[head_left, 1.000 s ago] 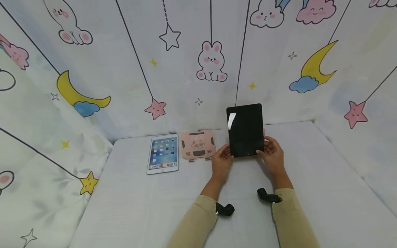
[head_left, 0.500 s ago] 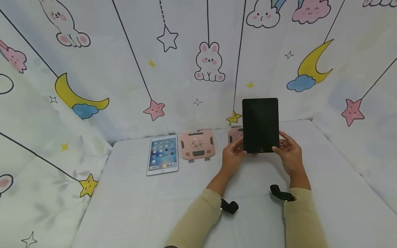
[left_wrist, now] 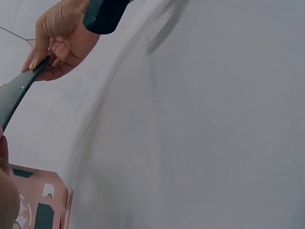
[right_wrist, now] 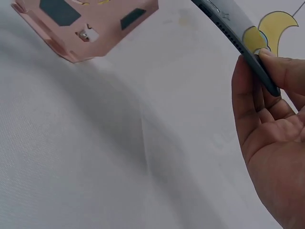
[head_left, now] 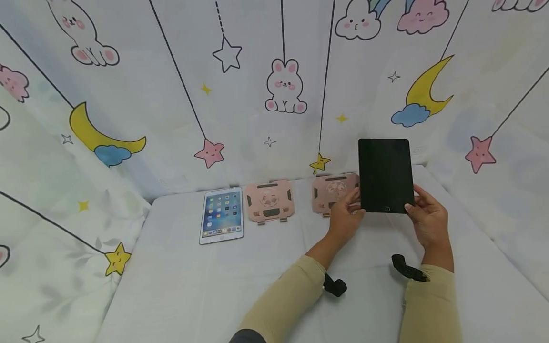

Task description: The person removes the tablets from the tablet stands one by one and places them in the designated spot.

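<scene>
A black tablet (head_left: 385, 174) with a dark screen and a home button is held up, tilted, above the right part of the table. My left hand (head_left: 344, 216) pinches its lower left edge between thumb and fingers. At its lower right corner my right hand (head_left: 429, 219) grips it, thumb on the front and fingers behind, as the right wrist view shows of the hand (right_wrist: 276, 124). Just left of the tablet lies a pink tablet case (head_left: 322, 194), partly hidden behind my left hand.
A second pink case (head_left: 269, 202) lies farther left on the white table (head_left: 206, 290). Beside it is a white tablet (head_left: 221, 216) with its screen lit, showing app icons. A cloth backdrop (head_left: 244, 119) printed with rabbits, moons and stars rises behind the table.
Both hands have carried the black tablet to the right. The pink case that it had covered now shows to its left. The white tablet and the other case stay put.
</scene>
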### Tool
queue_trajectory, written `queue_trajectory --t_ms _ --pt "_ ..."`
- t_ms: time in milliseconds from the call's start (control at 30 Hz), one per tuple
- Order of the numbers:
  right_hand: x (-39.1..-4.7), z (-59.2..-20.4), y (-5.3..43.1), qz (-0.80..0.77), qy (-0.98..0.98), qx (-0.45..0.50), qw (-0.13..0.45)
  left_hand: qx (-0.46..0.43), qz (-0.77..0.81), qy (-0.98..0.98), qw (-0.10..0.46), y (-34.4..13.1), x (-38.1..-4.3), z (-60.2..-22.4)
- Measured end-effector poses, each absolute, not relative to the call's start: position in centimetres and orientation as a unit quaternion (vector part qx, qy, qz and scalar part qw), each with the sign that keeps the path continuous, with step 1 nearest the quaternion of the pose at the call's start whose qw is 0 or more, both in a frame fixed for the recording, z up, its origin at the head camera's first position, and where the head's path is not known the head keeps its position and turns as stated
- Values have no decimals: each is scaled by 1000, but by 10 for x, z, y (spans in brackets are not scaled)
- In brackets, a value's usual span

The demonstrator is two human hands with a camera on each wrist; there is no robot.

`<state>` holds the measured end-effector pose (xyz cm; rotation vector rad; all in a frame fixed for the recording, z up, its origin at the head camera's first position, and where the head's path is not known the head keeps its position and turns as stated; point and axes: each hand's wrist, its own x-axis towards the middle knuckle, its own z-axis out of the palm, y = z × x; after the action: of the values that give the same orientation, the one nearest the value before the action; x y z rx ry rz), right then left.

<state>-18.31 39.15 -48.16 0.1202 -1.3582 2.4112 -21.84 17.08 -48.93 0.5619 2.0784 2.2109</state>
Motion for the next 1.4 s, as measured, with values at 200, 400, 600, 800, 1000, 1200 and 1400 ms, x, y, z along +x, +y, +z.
queue_trajectory --t_ms 200,400,600,800,1000,1200,1400 --pt "-172 -484 407 879 -434 -8 198 235 691 679 74 187 -212 -485" --pt "-167 -486 419 879 -428 -64 200 242 705 648 154 194 -205 -488" --pt "-166 -490 426 858 -463 -122 188 184 758 591 206 201 -199 -497" --pt "-170 -495 428 797 -543 -210 162 148 766 581 232 205 -200 -509" --pt "-177 -503 428 697 -650 -277 121 127 776 556 270 203 -202 -517" --pt "-181 -510 432 544 -780 -301 74 113 783 533 301 201 -205 -517" --pt "-185 -515 428 432 -845 -302 95 93 774 539 320 200 -211 -514"
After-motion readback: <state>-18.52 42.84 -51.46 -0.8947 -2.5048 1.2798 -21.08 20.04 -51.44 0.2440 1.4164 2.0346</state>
